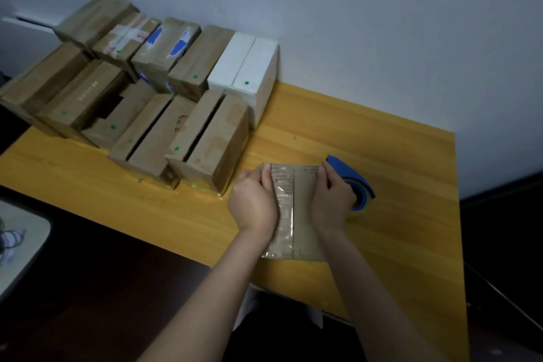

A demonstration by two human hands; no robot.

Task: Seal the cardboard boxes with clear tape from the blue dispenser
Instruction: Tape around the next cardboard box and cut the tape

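A: What is shown by the cardboard box (305, 209)?
B: Matt brown card, crossed lengthwise by a glossy, wrinkled strip of clear tape (283, 214).
A: And just right of that box?
B: A blue dispenser (338, 166), seemingly of smooth plastic.
A: Under the box?
B: A table (396, 229) of yellow wood, grained and faintly sheened.
A: Beyond the box, leftward?
B: Brown boxes (211, 138) of dull card, some patched with shiny tape; white boxes (252, 62), smooth-faced.

A head-worn camera looks forward and down from above the near edge of the yellow table (396, 185), close over the cardboard box (301, 209), with the wall (352, 23) behind the table.
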